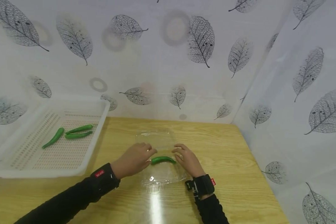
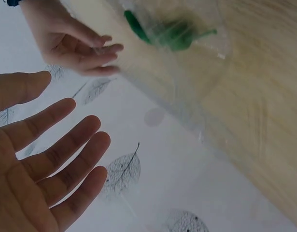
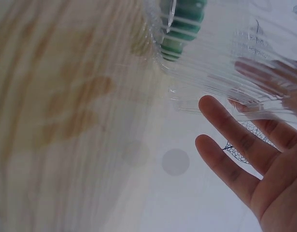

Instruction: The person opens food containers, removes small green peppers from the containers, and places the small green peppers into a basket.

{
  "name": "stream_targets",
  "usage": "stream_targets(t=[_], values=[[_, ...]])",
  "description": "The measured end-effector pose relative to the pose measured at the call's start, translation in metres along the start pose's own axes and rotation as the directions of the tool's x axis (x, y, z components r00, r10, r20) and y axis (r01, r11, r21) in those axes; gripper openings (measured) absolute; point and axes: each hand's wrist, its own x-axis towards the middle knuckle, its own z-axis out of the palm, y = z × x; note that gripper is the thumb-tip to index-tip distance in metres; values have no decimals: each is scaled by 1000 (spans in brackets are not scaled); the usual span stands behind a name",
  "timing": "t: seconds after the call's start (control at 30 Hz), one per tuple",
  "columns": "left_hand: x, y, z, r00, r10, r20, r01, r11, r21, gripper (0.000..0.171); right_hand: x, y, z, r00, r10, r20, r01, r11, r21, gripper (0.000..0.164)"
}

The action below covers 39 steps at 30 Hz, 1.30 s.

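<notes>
A clear plastic box (image 1: 165,177) lies on the table with its lid part (image 1: 156,138) spread toward the back. One green chili pepper (image 1: 163,159) sits inside it, seen blurred through the ribbed plastic in the right wrist view. At the box's left side is my left hand (image 1: 133,159), its palm (image 2: 22,164) facing the camera and fingers spread in the left wrist view. My right hand (image 1: 191,161) is at the opposite side, with its extended fingers (image 3: 230,128) close by the plastic wall. Neither hand grips anything.
To the left stands a white plastic basket (image 1: 100,132) with three green chili peppers (image 1: 79,129) in it. Behind the wooden table (image 1: 226,186) hangs a white leaf-patterned sheet (image 1: 156,74), which continues along the right side.
</notes>
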Motion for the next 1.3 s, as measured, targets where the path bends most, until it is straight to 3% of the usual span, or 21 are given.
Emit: stream_targets(t=[0.3, 0.53, 0.77, 1.1, 1.3], values=[[5, 5, 28, 999, 18, 30, -15, 995, -96, 23, 1, 0, 1, 1000, -14, -4, 14, 1000, 13, 19], [6, 7, 46, 997, 2, 79, 9, 991, -137, 25, 1, -1, 0, 1000, -15, 1, 15, 1000, 11, 20], [4, 7, 57, 997, 18, 72, -13, 997, -77, 32, 0, 0, 1, 1000, -11, 3, 11, 1000, 13, 20], [4, 4, 69, 996, 0, 84, 6, 998, -69, 32, -1, 0, 0, 1000, 5, 14, -5, 1000, 17, 20], [9, 5, 71, 990, -22, 138, 34, 995, -91, 30, -2, 0, 0, 1000, 22, 14, -22, 1000, 17, 20]])
